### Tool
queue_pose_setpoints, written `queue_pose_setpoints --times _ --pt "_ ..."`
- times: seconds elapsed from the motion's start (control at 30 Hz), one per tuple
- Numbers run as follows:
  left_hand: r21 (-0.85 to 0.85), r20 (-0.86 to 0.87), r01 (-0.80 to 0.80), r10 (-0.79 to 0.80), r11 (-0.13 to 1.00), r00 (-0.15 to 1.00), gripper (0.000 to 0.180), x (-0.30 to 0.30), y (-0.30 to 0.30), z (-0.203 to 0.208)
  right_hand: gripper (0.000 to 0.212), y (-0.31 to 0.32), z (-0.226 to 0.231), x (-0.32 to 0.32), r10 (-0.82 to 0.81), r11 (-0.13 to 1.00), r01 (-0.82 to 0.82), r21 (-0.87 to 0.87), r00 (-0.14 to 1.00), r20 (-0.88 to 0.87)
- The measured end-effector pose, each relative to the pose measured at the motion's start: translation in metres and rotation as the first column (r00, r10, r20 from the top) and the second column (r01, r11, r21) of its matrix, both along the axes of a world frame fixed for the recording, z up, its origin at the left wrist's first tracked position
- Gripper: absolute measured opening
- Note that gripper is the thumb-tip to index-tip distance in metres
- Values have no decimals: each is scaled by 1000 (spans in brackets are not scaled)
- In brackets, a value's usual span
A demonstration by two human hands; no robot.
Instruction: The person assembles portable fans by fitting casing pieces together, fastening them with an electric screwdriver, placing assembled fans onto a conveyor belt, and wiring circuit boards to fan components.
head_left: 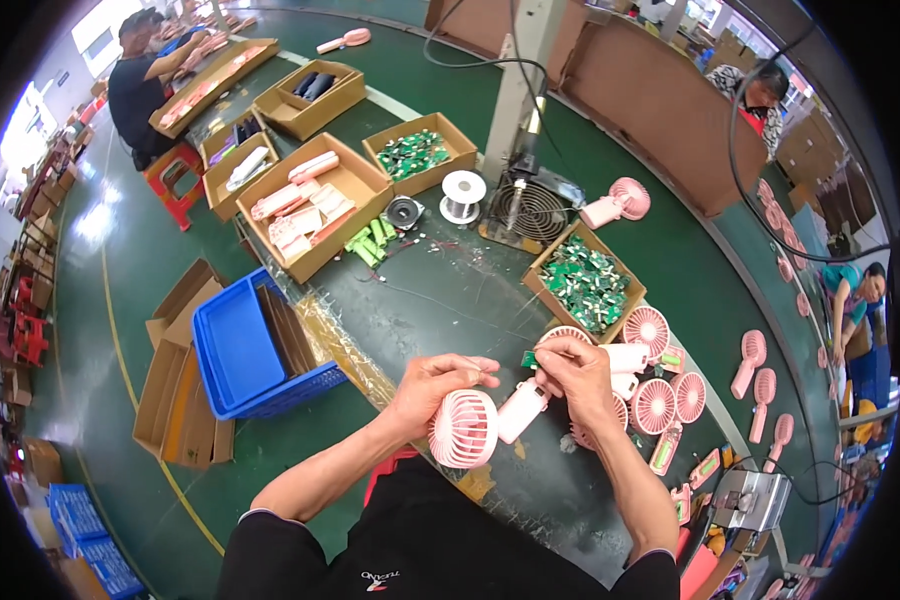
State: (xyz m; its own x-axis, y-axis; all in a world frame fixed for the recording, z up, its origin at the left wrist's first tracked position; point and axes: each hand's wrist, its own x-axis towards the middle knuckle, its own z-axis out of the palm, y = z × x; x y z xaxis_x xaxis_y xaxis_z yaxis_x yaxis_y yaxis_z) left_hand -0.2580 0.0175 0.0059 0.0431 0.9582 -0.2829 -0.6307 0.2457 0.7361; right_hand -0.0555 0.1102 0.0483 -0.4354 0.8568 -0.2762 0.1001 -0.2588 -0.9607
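Note:
My left hand point(433, 392) is closed round the caged head of a pink handheld fan point(464, 430), its thumb and forefinger drawn together above the cage. A pale pink handle piece point(521, 411) lies between my hands; whether it joins that fan is hard to see. Between the fingertips of my right hand point(577, 378) is a small green circuit board point(529, 359). Several pink fans point(654, 405) crowd the table beside my right hand, some with handles exposing green parts. Beyond it stands a cardboard box of green circuit boards point(587, 280).
On the table point(435, 300) stand a solder wire spool point(462, 196), a round black fan-like unit point(530, 213), green battery cells point(370, 242) and a carton of pink casings point(310, 205). A blue crate point(260, 345) is at the left. A metal post point(523, 80) rises behind. Other people sit farther off.

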Motion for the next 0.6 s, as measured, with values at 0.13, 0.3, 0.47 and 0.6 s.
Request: queue_pose_setpoints --times 0.13,0.3,0.47,0.6 --pt "10 -14 38 -38 999 999 14 8 -7 4 12 -13 2 -8 50 994 -53 96 998 28" --pt "3 24 29 -29 1000 999 15 17 -6 7 11 -16 -3 -5 56 989 -56 134 998 4" --pt "-28 59 32 -30 999 998 13 16 -5 6 11 -15 -5 -5 86 994 -86 73 996 0" --pt "-85 142 20 -7 996 990 13 16 -12 4 12 -20 -14 -13 94 942 -84 324 995 -14"
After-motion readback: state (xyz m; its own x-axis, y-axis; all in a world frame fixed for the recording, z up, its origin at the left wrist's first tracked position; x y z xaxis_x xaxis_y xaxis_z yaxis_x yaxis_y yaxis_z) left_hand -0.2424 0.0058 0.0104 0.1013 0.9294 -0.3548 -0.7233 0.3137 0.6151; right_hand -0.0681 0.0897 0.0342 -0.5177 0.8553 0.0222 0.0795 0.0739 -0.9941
